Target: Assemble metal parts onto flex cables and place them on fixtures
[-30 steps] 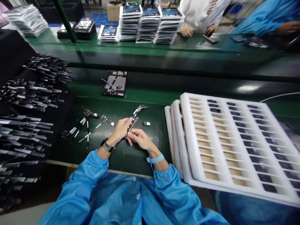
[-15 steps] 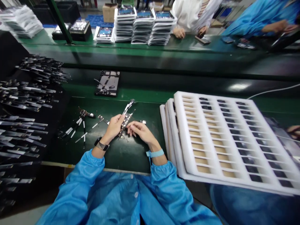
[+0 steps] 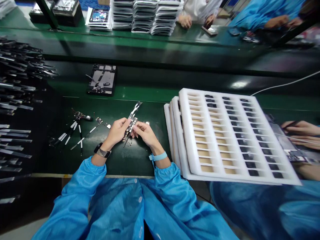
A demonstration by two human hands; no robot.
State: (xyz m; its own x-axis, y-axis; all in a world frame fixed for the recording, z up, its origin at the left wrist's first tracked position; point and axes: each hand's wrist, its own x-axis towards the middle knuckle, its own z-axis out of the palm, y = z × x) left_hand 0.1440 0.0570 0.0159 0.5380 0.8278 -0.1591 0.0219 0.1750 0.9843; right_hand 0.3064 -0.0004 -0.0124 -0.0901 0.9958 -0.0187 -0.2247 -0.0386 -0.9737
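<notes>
My left hand and my right hand meet above the dark green mat, both pinched on a small narrow circuit board. A thin flex strip rises from the board's far end. The left wrist carries a dark watch, the right a light blue strap. Both arms wear blue sleeves. More small boards with flex cables lie loose on the mat to the left of my hands.
A stack of white foam trays with slotted rows lies to the right. Rows of black flex strips cover the left side. A dark device frame lies farther back. Other people's hands work at the right and beyond the far belt.
My hands have closed in on the board and tilted it more upright. The view has dipped down and shifted, bringing a neighbour's hands into sight at the right.
</notes>
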